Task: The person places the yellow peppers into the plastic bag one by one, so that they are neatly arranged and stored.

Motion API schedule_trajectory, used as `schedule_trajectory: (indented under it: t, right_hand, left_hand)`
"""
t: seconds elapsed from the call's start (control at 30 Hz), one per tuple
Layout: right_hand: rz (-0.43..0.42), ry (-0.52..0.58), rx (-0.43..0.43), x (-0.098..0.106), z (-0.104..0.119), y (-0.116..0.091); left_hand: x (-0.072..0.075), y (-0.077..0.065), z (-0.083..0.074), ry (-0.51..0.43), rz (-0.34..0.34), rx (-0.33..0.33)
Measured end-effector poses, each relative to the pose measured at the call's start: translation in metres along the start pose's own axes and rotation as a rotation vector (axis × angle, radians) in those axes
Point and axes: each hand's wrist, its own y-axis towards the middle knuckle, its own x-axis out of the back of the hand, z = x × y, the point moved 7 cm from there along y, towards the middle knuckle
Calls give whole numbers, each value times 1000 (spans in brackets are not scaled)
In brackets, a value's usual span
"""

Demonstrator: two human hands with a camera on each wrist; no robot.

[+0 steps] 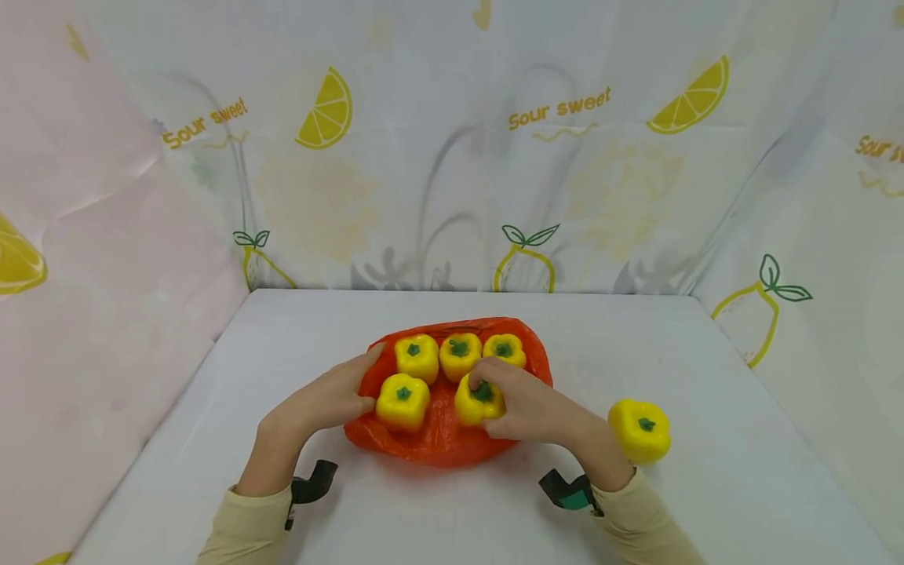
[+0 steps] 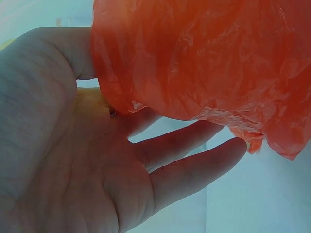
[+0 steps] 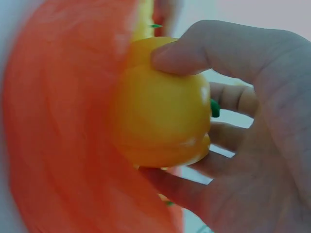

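A red plastic bag lies spread wide on the table with several yellow bell peppers inside, green stems up. My right hand holds one yellow bell pepper over the bag's right half, thumb on one side and fingers on the other. At the bag's left rim is my left hand, thumb and forefinger spread apart. In the left wrist view its thumb runs behind the red plastic, while other fingers extend fairly straight below the rim. Nearest that thumb sits another bell pepper. Three more, including one bell pepper, line the back.
One loose yellow bell pepper rests on the white table, right of the bag and close to my right forearm. Behind the table hangs a pale curtain with lemon prints. A dark wrist mount sticks out beside my left sleeve.
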Motion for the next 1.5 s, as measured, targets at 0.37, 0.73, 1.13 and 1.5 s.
schedule_trajectory:
  t: [0.37, 0.73, 1.13, 1.5]
  right_hand:
    - [56, -58, 16, -36, -1, 22]
    - [83, -150, 13, -41, 1, 23]
    - [48, -145, 16, -31, 2, 15]
    - [-4, -113, -30, -8, -1, 2]
  left_hand:
    - [0, 0, 3, 7, 0, 7]
    - [3, -2, 1, 18, 5, 16]
    - [3, -1, 1, 5, 2, 4]
    - [2, -1, 2, -4, -1, 8]
